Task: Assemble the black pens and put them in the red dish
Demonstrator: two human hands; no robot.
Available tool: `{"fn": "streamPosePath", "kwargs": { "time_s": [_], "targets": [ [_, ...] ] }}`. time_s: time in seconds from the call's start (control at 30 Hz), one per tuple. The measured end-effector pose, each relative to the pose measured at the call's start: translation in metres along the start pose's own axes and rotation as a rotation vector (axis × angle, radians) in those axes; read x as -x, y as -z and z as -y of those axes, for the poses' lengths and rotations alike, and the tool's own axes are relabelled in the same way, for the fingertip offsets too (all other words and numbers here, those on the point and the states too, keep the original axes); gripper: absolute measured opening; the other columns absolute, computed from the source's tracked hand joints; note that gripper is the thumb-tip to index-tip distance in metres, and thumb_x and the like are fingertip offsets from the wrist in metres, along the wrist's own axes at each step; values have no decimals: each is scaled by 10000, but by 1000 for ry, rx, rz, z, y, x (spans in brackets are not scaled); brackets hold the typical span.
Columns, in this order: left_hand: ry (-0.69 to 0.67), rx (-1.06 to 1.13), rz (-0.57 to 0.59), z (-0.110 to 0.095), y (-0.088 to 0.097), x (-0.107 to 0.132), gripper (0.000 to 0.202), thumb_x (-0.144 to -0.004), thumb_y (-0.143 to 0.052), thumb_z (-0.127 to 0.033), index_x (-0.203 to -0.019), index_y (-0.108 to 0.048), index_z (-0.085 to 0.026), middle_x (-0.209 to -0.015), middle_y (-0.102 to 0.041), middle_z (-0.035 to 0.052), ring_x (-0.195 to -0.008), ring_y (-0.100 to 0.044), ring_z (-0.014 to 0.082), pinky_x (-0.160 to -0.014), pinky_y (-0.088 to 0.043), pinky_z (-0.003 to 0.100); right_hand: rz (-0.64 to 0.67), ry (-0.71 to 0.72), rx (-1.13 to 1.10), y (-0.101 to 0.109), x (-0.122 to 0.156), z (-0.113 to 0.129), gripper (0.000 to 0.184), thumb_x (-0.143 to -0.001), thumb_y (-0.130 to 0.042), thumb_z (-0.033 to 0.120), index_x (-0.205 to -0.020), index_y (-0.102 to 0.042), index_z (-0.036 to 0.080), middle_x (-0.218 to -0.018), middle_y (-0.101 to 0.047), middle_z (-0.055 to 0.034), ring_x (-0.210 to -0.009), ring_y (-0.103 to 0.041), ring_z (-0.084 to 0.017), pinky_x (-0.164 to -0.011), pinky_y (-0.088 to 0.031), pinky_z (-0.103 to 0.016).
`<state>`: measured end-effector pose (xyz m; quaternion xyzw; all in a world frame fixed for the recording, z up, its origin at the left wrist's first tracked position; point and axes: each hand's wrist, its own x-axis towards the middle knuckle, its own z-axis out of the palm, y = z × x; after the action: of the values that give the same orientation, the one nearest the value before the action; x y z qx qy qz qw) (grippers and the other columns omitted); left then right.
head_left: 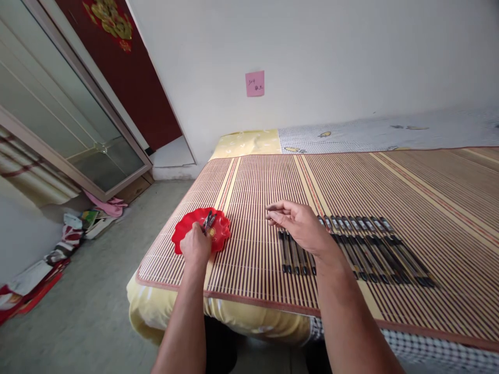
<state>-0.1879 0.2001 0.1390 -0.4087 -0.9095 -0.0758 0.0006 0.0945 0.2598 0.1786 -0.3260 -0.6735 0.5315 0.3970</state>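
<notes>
My left hand (196, 244) is closed around a small bunch of dark pens (208, 222) over a red scalloped dish (183, 228) on the bamboo mat (253, 182). My right hand (298, 223) hovers above the left end of a long row of dark pens (370, 249) laid side by side on the mat. Its fingers are curled loosely and pressed together, pointing left; nothing shows between them.
The mat covers a bed with a yellow sheet (249, 141) and a patterned cloth (351, 136) against a white wall with a pink note (254, 83). A glass door (78, 130) and clutter on the floor (70, 234) lie to the left.
</notes>
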Motion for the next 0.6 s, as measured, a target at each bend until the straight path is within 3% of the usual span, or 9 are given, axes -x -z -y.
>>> {"fn": "streamPosePath", "kwargs": {
  "time_s": [0.17,0.33,0.6],
  "targets": [
    [-48,0,27,-1,-4,0,312,-956,-510,-403,-1150,-629,-190,-1068,-789,177,-1041,-742,375,-822,-532,436,6,13,4,-3,-2,-3,281,-936,-687,425,-1109,-723,207,-1062,-747,-103,-926,-724,-212,-899,-618,-426],
    [-56,7,73,1,-2,2,366,-903,-623,-409,-1205,-603,-204,-1127,-788,150,-1075,-736,360,-839,-531,418,14,10,0,-3,-2,-4,266,-936,-683,421,-1099,-724,215,-1051,-748,-97,-939,-723,-214,-903,-616,-423],
    [-40,-30,99,7,0,4,311,-884,-640,-457,-1064,-675,-206,-1088,-793,146,-1059,-737,351,-817,-541,402,14,6,5,-2,-3,-6,282,-935,-679,425,-1118,-721,214,-1062,-741,-99,-937,-721,-213,-908,-620,-430]
  ]
}}
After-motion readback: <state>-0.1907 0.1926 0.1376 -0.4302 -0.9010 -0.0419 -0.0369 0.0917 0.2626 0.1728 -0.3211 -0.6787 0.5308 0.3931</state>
